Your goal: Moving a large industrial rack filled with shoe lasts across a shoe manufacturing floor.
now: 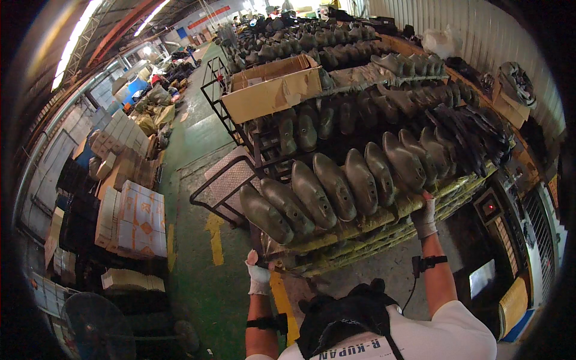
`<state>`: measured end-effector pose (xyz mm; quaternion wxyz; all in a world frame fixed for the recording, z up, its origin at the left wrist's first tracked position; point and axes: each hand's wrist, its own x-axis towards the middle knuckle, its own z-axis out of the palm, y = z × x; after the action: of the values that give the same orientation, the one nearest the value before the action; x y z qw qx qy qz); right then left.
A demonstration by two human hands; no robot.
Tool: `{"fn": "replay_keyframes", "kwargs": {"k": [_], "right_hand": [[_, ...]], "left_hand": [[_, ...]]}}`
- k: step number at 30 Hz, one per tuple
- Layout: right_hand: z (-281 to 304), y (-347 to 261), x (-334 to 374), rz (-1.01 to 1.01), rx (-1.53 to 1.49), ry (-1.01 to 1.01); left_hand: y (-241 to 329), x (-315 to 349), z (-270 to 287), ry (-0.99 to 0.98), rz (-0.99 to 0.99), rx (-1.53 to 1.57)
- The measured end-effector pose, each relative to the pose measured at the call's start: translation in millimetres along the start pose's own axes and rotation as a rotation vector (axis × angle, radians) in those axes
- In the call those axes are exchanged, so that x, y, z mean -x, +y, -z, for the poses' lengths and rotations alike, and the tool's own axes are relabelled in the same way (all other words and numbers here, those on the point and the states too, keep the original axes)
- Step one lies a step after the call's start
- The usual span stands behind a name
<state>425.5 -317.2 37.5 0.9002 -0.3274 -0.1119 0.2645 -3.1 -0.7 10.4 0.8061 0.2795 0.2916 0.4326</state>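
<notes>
In front of me stands a wheeled rack [360, 231] with stacked, yellowish plastic-wrapped shelf edges. A row of dark olive shoe lasts [333, 186], with small holes in them, leans along its top. My right hand [426, 219], in a pale glove with bare fingertips, is closed over the near edge of the rack, just below the lasts. At the rack's near left corner is my left hand [258, 276], gloved the same way. One bare fingertip points up there; the other fingers are hidden, so its grip cannot be made out. Dark strapped bands circle both forearms.
More racks of lasts [372, 108] stand behind, with an open cardboard box [273, 87] on one. A black cart handle [225, 189] juts out left. Boxes [141, 219] and a fan [99, 324] line the left side; a machine [492, 210] stands right.
</notes>
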Motion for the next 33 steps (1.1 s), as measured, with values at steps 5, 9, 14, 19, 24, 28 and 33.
{"fn": "replay_keyframes", "kwargs": {"k": [5, 9, 14, 19, 24, 28, 33], "right_hand": [[6, -3, -1, 0.047, 0.091, -0.020], [6, 0, -2, 0.034, 0.030, -0.038], [11, -5, 0, 0.040, 0.065, -0.036], [18, 0, -2, 0.016, 0.011, -0.054], [4, 3, 1, 0.016, 0.015, -0.026], [4, -1, 3, -0.027, 0.059, 0.008], [-21, -2, 14, -0.065, -0.038, 0.010]], "left_hand": [[0, 5, -19, 0.023, -0.016, -0.031], [2, 6, -18, 0.002, -0.023, -0.018], [-3, 1, -17, -0.025, 0.017, -0.032], [-10, -10, -1, 0.011, 0.062, 0.031], [10, 12, -16, -0.021, 0.054, 0.002], [12, 16, -32, 0.005, 0.033, -0.033], [13, 18, -30, 0.001, -0.012, -0.036]]}}
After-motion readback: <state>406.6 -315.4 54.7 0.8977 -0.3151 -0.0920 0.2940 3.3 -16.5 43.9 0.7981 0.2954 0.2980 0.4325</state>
